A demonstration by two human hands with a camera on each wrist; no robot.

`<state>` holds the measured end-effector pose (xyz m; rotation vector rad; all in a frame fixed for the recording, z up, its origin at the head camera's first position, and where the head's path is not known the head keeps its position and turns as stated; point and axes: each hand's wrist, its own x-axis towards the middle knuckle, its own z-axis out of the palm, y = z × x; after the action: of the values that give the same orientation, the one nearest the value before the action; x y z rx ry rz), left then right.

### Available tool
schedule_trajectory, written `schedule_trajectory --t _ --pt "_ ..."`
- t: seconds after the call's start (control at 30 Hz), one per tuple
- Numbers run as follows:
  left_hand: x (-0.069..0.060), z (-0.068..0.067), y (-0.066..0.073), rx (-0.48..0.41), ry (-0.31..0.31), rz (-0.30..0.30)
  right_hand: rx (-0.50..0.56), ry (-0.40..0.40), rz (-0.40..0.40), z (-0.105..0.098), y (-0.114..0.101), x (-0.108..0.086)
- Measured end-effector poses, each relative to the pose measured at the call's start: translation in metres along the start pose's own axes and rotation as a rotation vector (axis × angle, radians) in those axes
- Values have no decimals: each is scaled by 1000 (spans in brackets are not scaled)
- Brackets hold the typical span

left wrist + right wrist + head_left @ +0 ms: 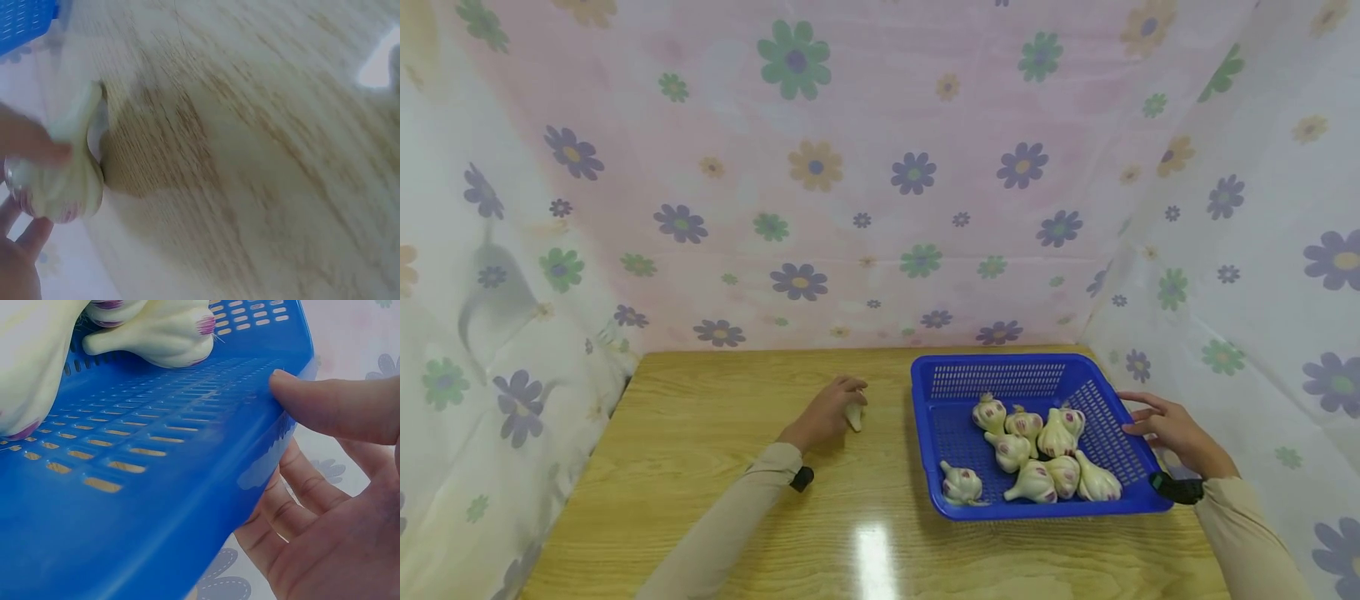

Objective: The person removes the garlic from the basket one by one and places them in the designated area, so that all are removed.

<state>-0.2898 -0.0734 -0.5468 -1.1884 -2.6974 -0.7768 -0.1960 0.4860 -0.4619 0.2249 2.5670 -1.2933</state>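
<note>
A garlic bulb (62, 181), pale with purple streaks, is gripped in my left hand (827, 414) at the middle of the table. Its neck (853, 418) points toward me in the head view, and the hand hides much of the bulb there. On the right stands a blue plastic basket (922, 433) with slotted walls. My right hand (1176, 429) holds the basket's right side. In the right wrist view the thumb (331, 406) lies over the rim while the other fingers are against the outside of the wall. Inside the basket lie several garlic bulbs (1033, 482).
One garlic bulb (961, 483) lies apart in the basket's near left corner. The wooden table (700, 450) ends at a flower-patterned curtain (850, 208) behind it, with more such cloth on both sides. Light reflects off the table's near part.
</note>
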Motion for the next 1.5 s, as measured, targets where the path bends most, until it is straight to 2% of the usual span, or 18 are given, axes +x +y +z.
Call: schedule_trajectory --t 0.17,0.33,0.43,0.57,0.8,0.9,1.0,1.27,1.37,1.5 --pt "-4 -1 5 -162 20 -103 2 10 2 1 0 -2" --pt "-4 -2 10 -223 89 -215 11 10 -1 3 1 -3" --pt "-4 -3 12 -276 109 -250 12 12 2 4 1 -3" --pt "-4 -4 14 -315 103 -256 4 1 6 4 1 -1" --pt "-3 -4 14 -305 98 -254 -68 -32 2 -2 -4 -1" --pt "-2 -6 15 -294 96 -277 -98 -37 7 -5 -7 0" --pt "0 -11 17 -315 86 -325 -99 -40 18 -6 -10 1" --pt "5 -26 29 -485 109 -410 -102 -36 31 -7 -16 2" --pt "9 -32 38 -536 101 -407 -98 -38 28 -7 -17 2" --pt "17 -38 47 -576 63 -356 -112 -37 13 -7 -16 3"
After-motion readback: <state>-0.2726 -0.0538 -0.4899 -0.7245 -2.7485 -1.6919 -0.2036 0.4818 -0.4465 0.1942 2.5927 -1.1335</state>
